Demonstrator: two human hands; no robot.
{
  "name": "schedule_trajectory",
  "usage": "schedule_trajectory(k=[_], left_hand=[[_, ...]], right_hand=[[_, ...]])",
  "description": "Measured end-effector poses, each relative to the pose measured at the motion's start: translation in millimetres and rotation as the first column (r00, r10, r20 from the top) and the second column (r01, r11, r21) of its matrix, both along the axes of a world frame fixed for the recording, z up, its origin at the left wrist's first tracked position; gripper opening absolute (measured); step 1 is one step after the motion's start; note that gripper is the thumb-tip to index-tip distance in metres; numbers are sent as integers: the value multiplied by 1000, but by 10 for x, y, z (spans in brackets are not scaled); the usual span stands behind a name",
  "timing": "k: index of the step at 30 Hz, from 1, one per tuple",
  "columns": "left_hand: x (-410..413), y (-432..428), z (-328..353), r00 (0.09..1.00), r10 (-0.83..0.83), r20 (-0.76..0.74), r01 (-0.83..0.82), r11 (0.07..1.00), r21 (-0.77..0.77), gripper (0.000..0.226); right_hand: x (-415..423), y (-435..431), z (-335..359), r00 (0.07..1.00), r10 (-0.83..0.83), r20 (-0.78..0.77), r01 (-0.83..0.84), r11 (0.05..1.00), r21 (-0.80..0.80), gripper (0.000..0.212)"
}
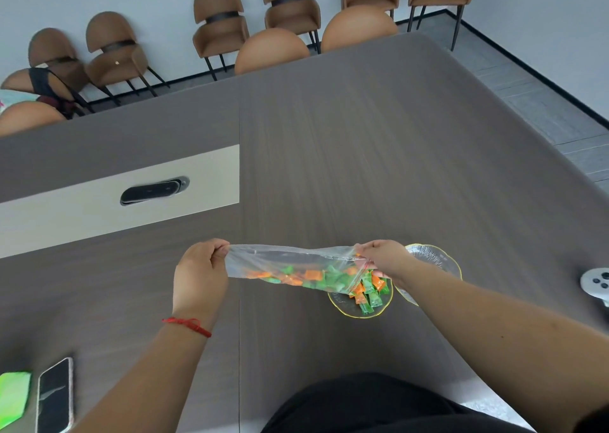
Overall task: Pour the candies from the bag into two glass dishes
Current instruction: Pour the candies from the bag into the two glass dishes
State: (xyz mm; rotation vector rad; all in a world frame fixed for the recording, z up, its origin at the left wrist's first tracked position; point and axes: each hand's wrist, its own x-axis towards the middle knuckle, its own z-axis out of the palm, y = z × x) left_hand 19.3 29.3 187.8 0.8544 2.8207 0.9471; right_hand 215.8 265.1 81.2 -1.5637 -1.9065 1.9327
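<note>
A clear plastic bag [283,261] lies stretched sideways in the air over the table, holding orange and green wrapped candies [306,277]. My left hand [199,274] pinches its closed bottom end. My right hand [385,259] grips its open mouth on the right. Candies spill from the mouth into the near glass dish [346,307], which has a gold rim and holds several candies [370,296]. A second glass dish [435,258] stands just behind it, partly hidden by my right wrist, with no candies visible in it.
A phone [54,396] and a green object [13,396] lie at the near left of the grey table [395,169]. A white controller [598,284] sits at the right edge. A black device [153,190] rests on a pale inset. Brown chairs [219,27] line the far wall.
</note>
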Motion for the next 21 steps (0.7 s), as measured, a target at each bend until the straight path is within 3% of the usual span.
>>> schedule_trajectory(k=[9, 13, 21], left_hand=[[-130, -452, -233, 975, 194, 109, -194, 981, -7, 23], [-115, -584, -365, 950, 244, 195, -247, 969, -12, 22], [29, -340, -409, 931, 204, 304, -217, 976, 10, 22]], right_hand=[[-222, -158, 317, 984, 167, -60, -166, 986, 22, 22], [-250, -171, 442, 962, 273, -16, -270, 958, 92, 19], [18, -17, 709, 960, 267, 86, -279, 940, 195, 24]])
